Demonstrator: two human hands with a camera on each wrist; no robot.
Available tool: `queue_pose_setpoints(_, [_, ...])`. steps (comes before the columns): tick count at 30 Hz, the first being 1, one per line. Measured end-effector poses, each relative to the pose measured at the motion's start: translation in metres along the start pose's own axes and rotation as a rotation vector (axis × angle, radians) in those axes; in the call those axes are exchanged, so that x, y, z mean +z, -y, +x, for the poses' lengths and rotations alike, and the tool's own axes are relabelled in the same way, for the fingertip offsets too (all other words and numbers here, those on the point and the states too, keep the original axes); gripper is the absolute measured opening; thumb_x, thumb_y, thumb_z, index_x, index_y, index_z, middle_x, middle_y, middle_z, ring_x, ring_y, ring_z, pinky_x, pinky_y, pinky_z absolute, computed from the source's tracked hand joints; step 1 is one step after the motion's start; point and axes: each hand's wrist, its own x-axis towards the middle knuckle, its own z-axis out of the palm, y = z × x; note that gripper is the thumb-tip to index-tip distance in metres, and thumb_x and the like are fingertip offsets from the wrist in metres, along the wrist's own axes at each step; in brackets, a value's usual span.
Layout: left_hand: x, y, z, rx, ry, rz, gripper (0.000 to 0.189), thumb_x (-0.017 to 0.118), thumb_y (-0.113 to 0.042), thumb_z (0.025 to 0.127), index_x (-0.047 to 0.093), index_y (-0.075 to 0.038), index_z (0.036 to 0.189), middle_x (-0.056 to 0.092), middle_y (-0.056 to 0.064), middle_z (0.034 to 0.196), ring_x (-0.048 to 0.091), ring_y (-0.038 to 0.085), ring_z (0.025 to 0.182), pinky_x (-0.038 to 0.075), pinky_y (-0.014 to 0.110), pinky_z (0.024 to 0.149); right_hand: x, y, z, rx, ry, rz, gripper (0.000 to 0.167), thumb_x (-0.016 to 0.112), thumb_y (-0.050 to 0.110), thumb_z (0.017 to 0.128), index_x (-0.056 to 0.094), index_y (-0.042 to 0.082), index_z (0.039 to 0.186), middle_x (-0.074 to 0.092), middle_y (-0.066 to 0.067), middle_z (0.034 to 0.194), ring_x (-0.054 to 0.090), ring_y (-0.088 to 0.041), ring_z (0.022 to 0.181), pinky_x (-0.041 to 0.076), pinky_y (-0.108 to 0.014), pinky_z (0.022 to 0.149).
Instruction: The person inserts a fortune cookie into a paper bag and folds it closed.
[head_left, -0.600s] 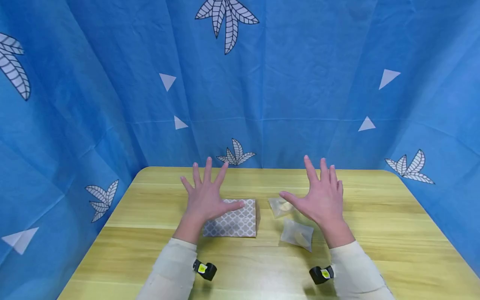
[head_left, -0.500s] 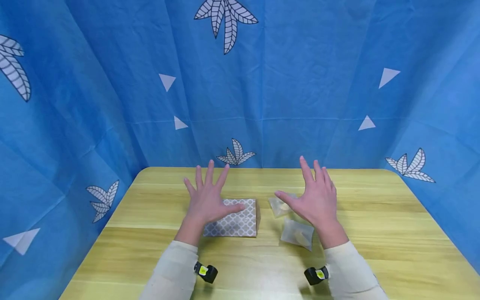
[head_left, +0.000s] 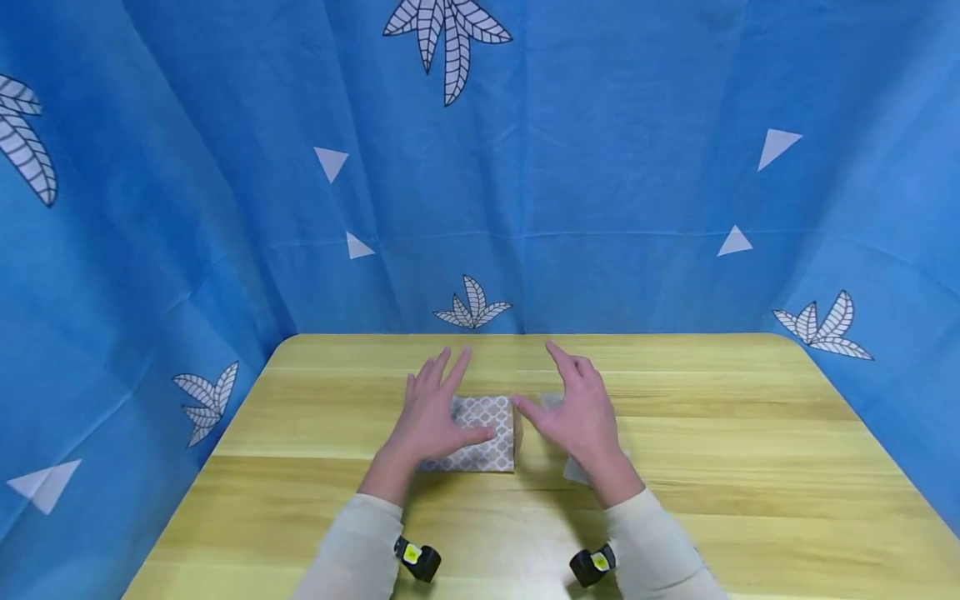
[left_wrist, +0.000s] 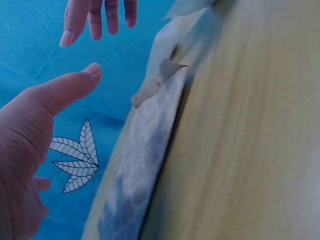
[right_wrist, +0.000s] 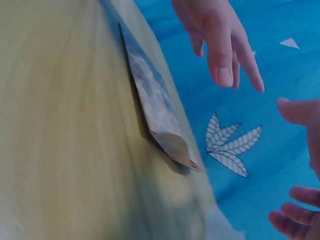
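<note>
Grey-white bag (head_left: 486, 415) below; hands (head_left: 433, 419) (head_left: 582, 417) hover, loosely spread.

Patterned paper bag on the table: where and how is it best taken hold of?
Probably by its brown end, the right hand coming in from the right and pinching it. The patterned paper bag lies flat on the table, but in both wrist views that end looks slightly raised, offering something to pinch.

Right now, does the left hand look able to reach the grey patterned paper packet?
Probably yes: the left hand hangs above the grey patterned paper packet, holding nothing, and no object shows between hand and packet to block the way.
</note>
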Motion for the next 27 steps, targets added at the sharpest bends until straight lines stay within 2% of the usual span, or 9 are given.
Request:
queue_pose_setpoints(5, [0.007, 0.003, -0.005, -0.027, 0.042, -0.038, 0.123, 0.082, -0.063, 0.07, 0.006, -0.032, 0.162, 0.009, 0.011, 0.165, 0.012, 0.042, 0.147, 0.004, 0.063, 0.114, 0.012, 0.006, -0.004, 0.048, 0.082, 0.035, 0.087, 0.08, 0.05, 0.079, 0.043, 0.021, 0.152, 0.056, -0.014, 0.124, 0.058, -0.034, 0.105, 0.052, -0.052, 0.078])
queue_pose_setpoints(10, [0.014, 0.007, -0.006, -0.036, 0.064, -0.082, 0.124, 0.084, -0.062, 0.068, 0.013, -0.026, 0.162, 0.014, 0.015, 0.164, 0.014, 0.044, 0.146, 0.006, 0.063, 0.114, 0.02, 0.009, -0.009, 0.077, 0.137, 0.111, 0.082, 0.082, 0.044, 0.078, 0.049, 0.017, 0.148, 0.062, -0.012, 0.113, 0.062, -0.029, 0.092, 0.052, -0.04, 0.069])
queue_pose_setpoints(13, [0.02, 0.01, -0.007, -0.029, 0.074, -0.093, 0.125, 0.084, -0.063, 0.068, 0.014, -0.024, 0.162, 0.019, 0.018, 0.162, 0.017, 0.044, 0.145, 0.008, 0.064, 0.113, 0.025, 0.008, -0.012, 0.077, 0.172, 0.136, 0.08, 0.084, 0.043, 0.078, 0.052, 0.014, 0.145, 0.063, -0.011, 0.105, 0.062, -0.026, 0.086, 0.052, -0.038, 0.067])
queue_pose_setpoints(17, [0.025, 0.012, -0.007, -0.034, 0.099, -0.099, 0.128, 0.082, -0.068, 0.066, 0.008, -0.027, 0.162, 0.021, 0.018, 0.162, 0.017, 0.042, 0.146, 0.007, 0.062, 0.114, 0.029, 0.005, -0.015, 0.065, 0.223, 0.134, 0.075, 0.085, 0.04, 0.077, 0.056, 0.011, 0.141, 0.066, -0.007, 0.101, 0.063, -0.022, 0.086, 0.053, -0.037, 0.069])
queue_pose_setpoints(21, [0.028, 0.013, -0.008, -0.04, 0.119, -0.103, 0.131, 0.081, -0.071, 0.064, 0.008, -0.027, 0.162, 0.022, 0.017, 0.162, 0.018, 0.04, 0.147, 0.006, 0.061, 0.114, 0.033, 0.0, -0.017, 0.05, 0.266, 0.13, 0.064, 0.083, 0.033, 0.079, 0.062, 0.009, 0.134, 0.067, -0.005, 0.097, 0.063, -0.019, 0.086, 0.054, -0.037, 0.072])
queue_pose_setpoints(27, [0.032, 0.016, -0.012, -0.055, 0.135, -0.109, 0.134, 0.082, -0.071, 0.06, 0.008, -0.028, 0.162, 0.026, 0.013, 0.161, 0.021, 0.037, 0.146, 0.005, 0.06, 0.115, 0.038, -0.008, -0.019, 0.037, 0.295, 0.133, 0.042, 0.08, 0.015, 0.079, 0.071, 0.008, 0.12, 0.063, -0.001, 0.085, 0.058, -0.016, 0.077, 0.052, -0.035, 0.068])
